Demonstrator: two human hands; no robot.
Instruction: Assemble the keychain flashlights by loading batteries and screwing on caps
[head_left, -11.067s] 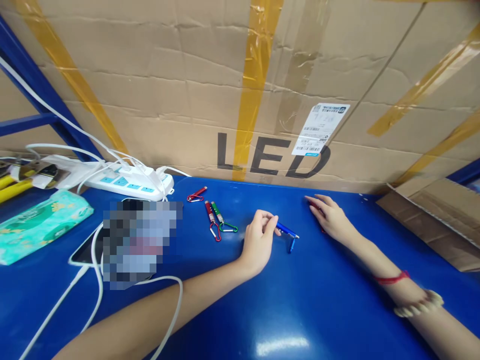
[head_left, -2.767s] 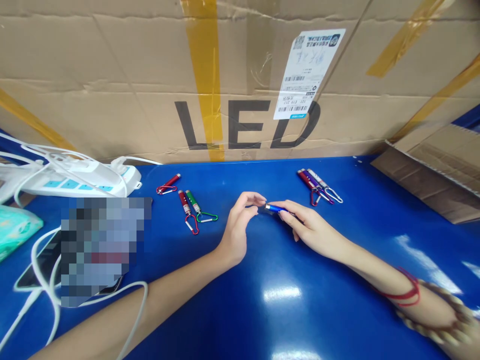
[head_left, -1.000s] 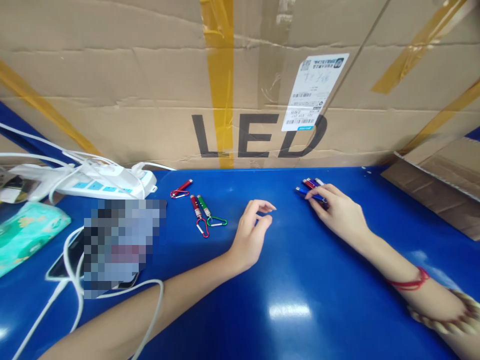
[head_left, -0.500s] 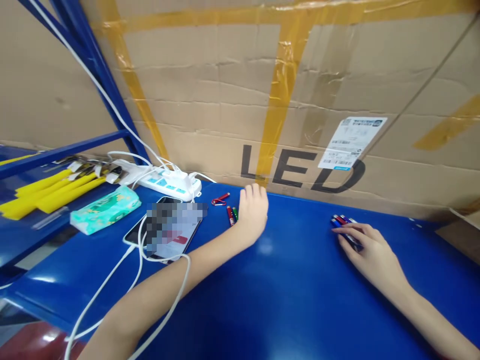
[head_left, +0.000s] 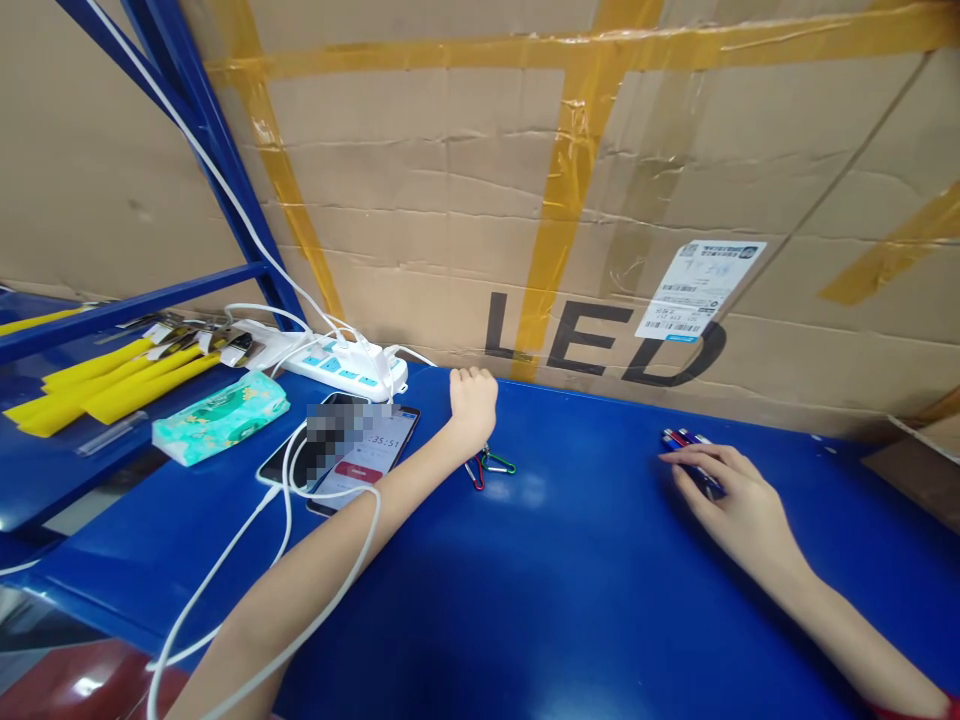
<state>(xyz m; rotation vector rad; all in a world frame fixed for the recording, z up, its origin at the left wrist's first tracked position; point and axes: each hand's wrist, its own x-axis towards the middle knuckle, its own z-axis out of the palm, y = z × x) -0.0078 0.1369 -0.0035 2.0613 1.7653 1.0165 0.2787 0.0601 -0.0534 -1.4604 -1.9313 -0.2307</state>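
My left hand (head_left: 474, 405) is closed near the back of the blue table, its knuckles up and its fingertips hidden. Below its wrist, a red carabiner (head_left: 475, 473) and a green carabiner (head_left: 499, 464) stick out on the tabletop. Whatever the fingers hold is covered by the hand. Over on the right, my right hand (head_left: 739, 500) curls its thumb and fingers round a small bunch of slim metal cylinders (head_left: 684, 438), with blue, red and silver ends showing. The rest of that bunch is under the fingers.
Two phones, a dark one (head_left: 300, 450) and one with a lit screen (head_left: 382, 440), lie left with white cables (head_left: 373, 530) looping over my left forearm. Behind are a power strip (head_left: 341, 370), tissue pack (head_left: 221, 415) and yellow-handled tools (head_left: 142, 375). A large carton (head_left: 435, 200) stands along the back.
My left hand has moved left, over the spot where small red and green cylinders lay. Two carabiners now show below its wrist. My right hand stays almost still at its bunch.
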